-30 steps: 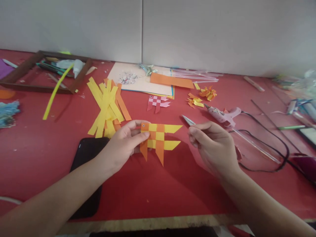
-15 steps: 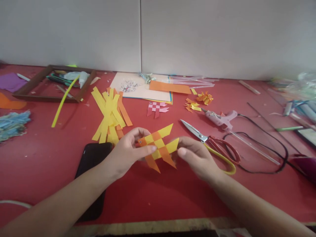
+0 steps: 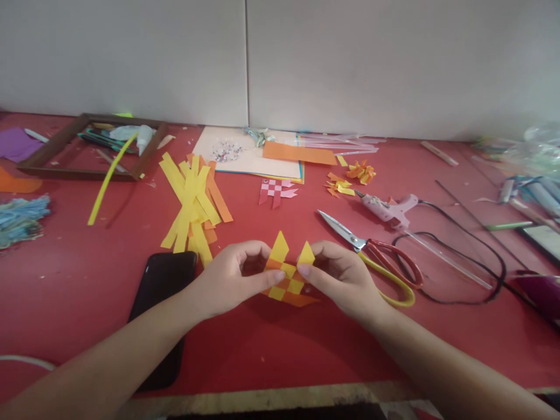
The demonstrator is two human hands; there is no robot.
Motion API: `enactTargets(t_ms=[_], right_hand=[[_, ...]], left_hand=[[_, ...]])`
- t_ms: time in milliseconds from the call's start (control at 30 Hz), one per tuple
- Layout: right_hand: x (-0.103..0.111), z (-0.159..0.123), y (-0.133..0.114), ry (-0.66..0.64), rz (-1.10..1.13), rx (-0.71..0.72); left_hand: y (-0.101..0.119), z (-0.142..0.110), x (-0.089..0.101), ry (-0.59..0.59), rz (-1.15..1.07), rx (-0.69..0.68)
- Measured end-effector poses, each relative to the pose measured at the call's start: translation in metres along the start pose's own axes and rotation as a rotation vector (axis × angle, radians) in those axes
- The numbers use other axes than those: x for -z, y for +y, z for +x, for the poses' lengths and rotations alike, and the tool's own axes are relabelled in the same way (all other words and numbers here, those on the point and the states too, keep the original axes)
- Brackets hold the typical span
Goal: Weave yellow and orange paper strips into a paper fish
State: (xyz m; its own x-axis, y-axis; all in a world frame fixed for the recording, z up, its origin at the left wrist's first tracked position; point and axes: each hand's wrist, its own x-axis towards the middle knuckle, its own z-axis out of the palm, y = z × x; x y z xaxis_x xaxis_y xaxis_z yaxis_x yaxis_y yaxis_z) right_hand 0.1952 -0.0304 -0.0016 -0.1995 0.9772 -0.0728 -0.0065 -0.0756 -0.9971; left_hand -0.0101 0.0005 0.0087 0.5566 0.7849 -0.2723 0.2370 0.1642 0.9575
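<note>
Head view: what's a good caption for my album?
Left hand and right hand hold yellow-and-orange checkered paper near scissors.

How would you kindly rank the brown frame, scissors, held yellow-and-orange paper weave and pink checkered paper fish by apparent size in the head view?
1. Brown frame
2. Scissors
3. Yellow-and-orange paper weave, partly hidden
4. Pink checkered paper fish

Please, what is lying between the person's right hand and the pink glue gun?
In the head view, the scissors, with one red and one yellow handle, lie between the right hand and the pink glue gun.
</note>
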Motion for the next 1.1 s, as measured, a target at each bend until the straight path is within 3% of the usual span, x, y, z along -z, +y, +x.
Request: enactTargets(t_ms=[133, 300, 533, 667, 933, 1100], right_hand=[[0.000, -0.003, 0.003, 0.083, -0.130, 0.193], [0.004, -0.004, 0.007, 0.029, -0.296, 0.433], [0.004, -0.002, 0.000, 0.019, -0.457, 0.709], [0.004, -0.002, -0.003, 0.011, -0.504, 0.773], [0.004, -0.005, -0.005, 0.018, -0.547, 0.757], [0.004, -0.005, -0.004, 0.013, -0.566, 0.761]], left_hand=[[-0.004, -0.001, -0.003, -0.003, -0.027, -0.069], [-0.005, -0.002, -0.005, 0.133, 0.181, -0.214], [-0.004, -0.004, -0.003, 0.184, 0.282, -0.417], [-0.005, -0.006, -0.002, 0.204, 0.347, -0.488], [-0.008, -0.006, -0.003, 0.208, 0.359, -0.602], [-0.009, -0.007, -0.003, 0.206, 0.403, -0.590]])
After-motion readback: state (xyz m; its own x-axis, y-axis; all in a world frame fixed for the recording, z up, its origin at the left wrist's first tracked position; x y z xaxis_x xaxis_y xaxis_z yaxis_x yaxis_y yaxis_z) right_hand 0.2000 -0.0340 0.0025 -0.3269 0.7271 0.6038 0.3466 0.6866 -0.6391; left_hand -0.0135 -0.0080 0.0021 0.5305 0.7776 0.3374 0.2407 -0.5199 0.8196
